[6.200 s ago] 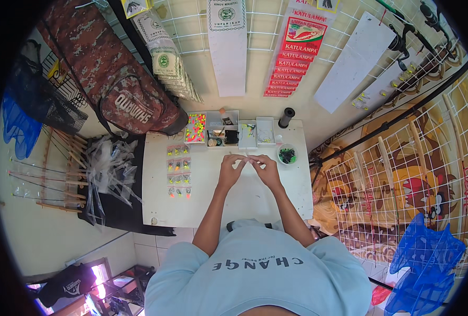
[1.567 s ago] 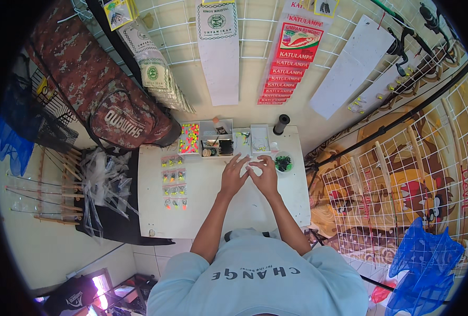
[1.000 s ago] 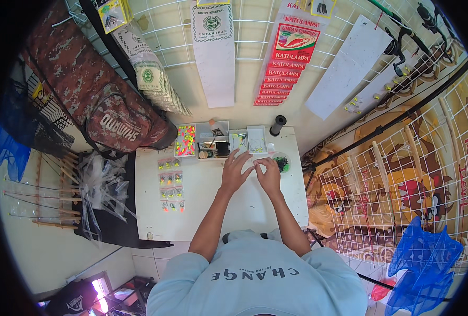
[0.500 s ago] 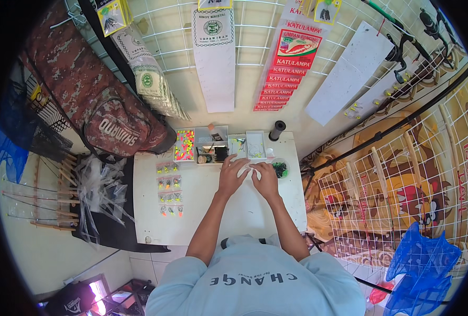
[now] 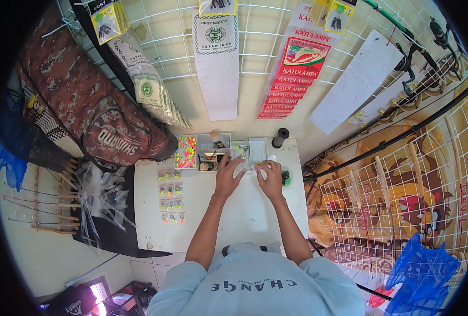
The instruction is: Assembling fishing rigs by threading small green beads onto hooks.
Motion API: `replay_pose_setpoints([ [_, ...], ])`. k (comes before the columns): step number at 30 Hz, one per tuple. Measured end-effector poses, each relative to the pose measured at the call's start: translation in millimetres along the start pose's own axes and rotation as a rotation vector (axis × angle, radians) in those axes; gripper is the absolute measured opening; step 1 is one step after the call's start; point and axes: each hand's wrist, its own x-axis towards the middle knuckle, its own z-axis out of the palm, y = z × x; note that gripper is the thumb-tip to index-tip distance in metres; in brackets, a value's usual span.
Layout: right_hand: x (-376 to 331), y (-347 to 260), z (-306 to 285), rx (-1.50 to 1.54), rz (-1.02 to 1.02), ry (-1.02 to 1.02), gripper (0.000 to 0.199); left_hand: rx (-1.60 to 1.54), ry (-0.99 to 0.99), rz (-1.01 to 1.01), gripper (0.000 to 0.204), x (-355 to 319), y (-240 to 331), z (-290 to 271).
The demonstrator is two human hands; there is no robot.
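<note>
My left hand [image 5: 227, 178] is over the white table, just in front of the small boxes. Its thumb and fingers close on what looks like a small clear plastic bag [image 5: 239, 168]. Close by on the right, my right hand [image 5: 269, 180] has its fingertips pinched together; whatever they hold is too small to make out. Beyond the right hand stands a white box [image 5: 257, 150] with small thin pieces inside. A tub of dark green pieces [image 5: 286, 177] sits beside that hand, partly hidden by it.
Rows of small bagged lures [image 5: 170, 190] lie left on the table [image 5: 192, 237]. Behind are a box of bright beads [image 5: 185, 152], a compartment box with a bottle [image 5: 219, 140] and a dark cylinder [image 5: 280, 138]. A camouflage bag [image 5: 97, 100] leans at the left; packets hang from the wall grid.
My hands have moved slightly apart from their close position over the whitish plastic. The view has tilted a little, so the table sits lower in the picture.
</note>
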Motion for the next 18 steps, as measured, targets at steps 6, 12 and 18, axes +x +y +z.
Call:
replay_pose_setpoints([
  [6, 4, 36, 37, -0.129, 0.127, -0.071, 0.014, 0.223, 0.113, 0.017, 0.03, 15, -13, 2],
  [12, 23, 43, 71, -0.224, 0.079, -0.117, 0.02, 0.233, 0.107, 0.001, 0.03, 21, -22, 4],
  [18, 39, 60, 98, -0.439, -0.023, -0.181, 0.019, 0.199, 0.106, -0.003, 0.03, 30, -24, 3],
])
